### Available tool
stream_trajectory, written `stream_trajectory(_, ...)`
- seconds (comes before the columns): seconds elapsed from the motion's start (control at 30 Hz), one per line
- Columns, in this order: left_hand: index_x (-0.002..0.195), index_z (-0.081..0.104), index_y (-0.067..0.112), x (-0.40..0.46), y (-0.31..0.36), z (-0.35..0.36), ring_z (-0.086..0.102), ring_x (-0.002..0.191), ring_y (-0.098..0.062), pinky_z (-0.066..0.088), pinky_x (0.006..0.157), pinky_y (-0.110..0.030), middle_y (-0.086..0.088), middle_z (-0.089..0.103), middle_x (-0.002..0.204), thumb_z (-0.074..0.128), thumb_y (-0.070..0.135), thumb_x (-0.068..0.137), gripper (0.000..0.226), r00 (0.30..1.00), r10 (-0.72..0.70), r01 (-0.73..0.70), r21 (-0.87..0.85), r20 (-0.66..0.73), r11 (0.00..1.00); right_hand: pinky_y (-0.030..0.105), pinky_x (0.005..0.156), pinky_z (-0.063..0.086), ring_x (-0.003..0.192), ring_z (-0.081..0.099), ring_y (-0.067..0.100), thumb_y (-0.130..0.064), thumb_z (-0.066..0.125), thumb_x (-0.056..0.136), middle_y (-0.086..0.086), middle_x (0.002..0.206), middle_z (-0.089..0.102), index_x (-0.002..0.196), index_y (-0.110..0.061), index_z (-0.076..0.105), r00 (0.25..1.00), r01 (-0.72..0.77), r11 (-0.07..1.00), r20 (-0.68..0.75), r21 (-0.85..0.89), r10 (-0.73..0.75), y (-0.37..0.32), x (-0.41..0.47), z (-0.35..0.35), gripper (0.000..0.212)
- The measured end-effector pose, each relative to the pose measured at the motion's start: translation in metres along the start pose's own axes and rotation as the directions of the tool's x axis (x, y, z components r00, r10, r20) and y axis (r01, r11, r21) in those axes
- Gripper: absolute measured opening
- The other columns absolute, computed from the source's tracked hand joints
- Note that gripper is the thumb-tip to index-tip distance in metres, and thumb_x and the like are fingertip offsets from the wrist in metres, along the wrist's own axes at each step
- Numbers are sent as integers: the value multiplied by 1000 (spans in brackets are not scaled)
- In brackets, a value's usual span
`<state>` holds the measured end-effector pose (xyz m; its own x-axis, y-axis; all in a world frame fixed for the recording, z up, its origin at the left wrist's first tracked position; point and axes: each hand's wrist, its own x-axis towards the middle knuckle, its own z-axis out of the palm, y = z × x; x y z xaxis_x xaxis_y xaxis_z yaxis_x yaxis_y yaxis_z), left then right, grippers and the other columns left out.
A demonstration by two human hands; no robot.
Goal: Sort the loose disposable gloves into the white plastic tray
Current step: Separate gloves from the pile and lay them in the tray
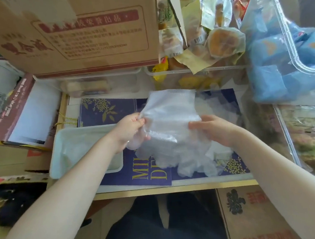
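Observation:
A bunch of clear disposable gloves (169,122) hangs between my two hands over a dark blue printed bag. My left hand (130,129) pinches the bunch at its left edge. My right hand (212,129) grips its right side, fingers curled into the plastic. More loose gloves (197,163) lie crumpled below on the blue bag. The white plastic tray (56,160) sits to the left under my left forearm; a few clear gloves seem to lie inside it.
A large cardboard box (83,31) stands at the back on clear bins (196,75) of wrapped snacks. Blue packets in a clear bag (272,74) lie at the right, another snack tray (307,137) beyond it. Boxes crowd the left side.

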<state>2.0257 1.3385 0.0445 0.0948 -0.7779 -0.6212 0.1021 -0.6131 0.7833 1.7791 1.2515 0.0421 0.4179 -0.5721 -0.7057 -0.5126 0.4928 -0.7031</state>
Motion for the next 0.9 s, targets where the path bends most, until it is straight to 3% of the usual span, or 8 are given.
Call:
stream_trajectory(0.1, 88, 57, 4, 7, -15, 0, 55, 60, -19, 46, 56, -27, -18, 58, 83, 40, 1, 96, 19, 995, -98, 100, 62, -31, 993, 27, 71, 48, 73, 63, 15, -18, 69, 84, 3, 88, 66, 99, -18, 58, 1000, -1, 1000, 17, -19, 1, 10, 12, 0, 19)
stream_trajectory(0.27, 84, 57, 12, 9, -22, 8, 56, 49, -9, 49, 54, -23, -3, 62, 69, 50, -5, 88, 18, 996, -92, 94, 286, -24, 954, 15, 68, 48, 90, 60, 13, 3, 66, 81, -2, 103, 63, 119, -24, 51, 994, -18, 993, 104, -120, 31, 15, 23, -1, 48)
stream_trajectory(0.37, 92, 55, 22, 7, -22, 10, 55, 49, -5, 47, 56, -22, 8, 62, 59, 47, -6, 89, 29, 999, 50, -44, 336, -7, 941, 22, 67, 44, 85, 63, 13, -25, 64, 87, -4, 96, 68, 113, -21, 60, 990, -68, 995, 118, -69, 76, 9, 28, -5, 27)
stream_trajectory(0.47, 100, 53, 26, 2, -20, 8, 55, 57, 1, 44, 62, -22, 14, 61, 71, 48, -3, 90, 31, 988, 148, -151, 432, 40, 889, 31, 81, 49, 93, 62, 21, -43, 63, 85, 1, 100, 63, 107, -18, 54, 997, -68, 990, -15, 124, 71, 7, 35, -1, 34)
stream_trajectory(0.53, 101, 52, 32, -2, -19, 8, 57, 72, 5, 44, 70, -18, 17, 61, 85, 49, -1, 88, 35, 981, 184, -192, 485, 65, 853, 27, 70, 50, 77, 61, 17, -30, 65, 87, -3, 78, 63, 83, -18, 55, 997, 40, 988, -64, 147, -31, 7, 36, 7, 16)
stream_trajectory(0.6, 108, 52, 30, -6, -19, 4, 58, 86, 6, 43, 74, -9, 18, 62, 97, 52, 1, 88, 36, 985, 152, -172, 494, 80, 852, 21, 54, 41, 55, 51, 9, -20, 64, 88, -5, 59, 53, 66, -18, 50, 985, 137, 981, -127, 135, -120, 8, 35, 12, 26)
stream_trajectory(0.73, 106, 58, 16, -12, -24, -14, 65, 89, -13, 50, 74, -17, 6, 69, 96, 59, 1, 83, 27, 987, -51, -60, 646, 152, 761, 12, 48, 35, 44, 42, -3, -13, 59, 91, -11, 54, 48, 68, -17, 49, 945, 261, 964, -217, 53, -243, 7, 31, 17, 26)
stream_trajectory(0.9, 115, 56, 17, -3, -14, -1, 60, 95, 0, 48, 79, -11, 10, 64, 108, 66, 21, 85, 32, 999, -10, -7, 365, 46, 931, 9, 60, 43, 55, 52, -6, -4, 56, 91, -8, 64, 56, 76, -18, 57, 928, 350, 934, -163, 73, -335, 8, 24, 28, 20)
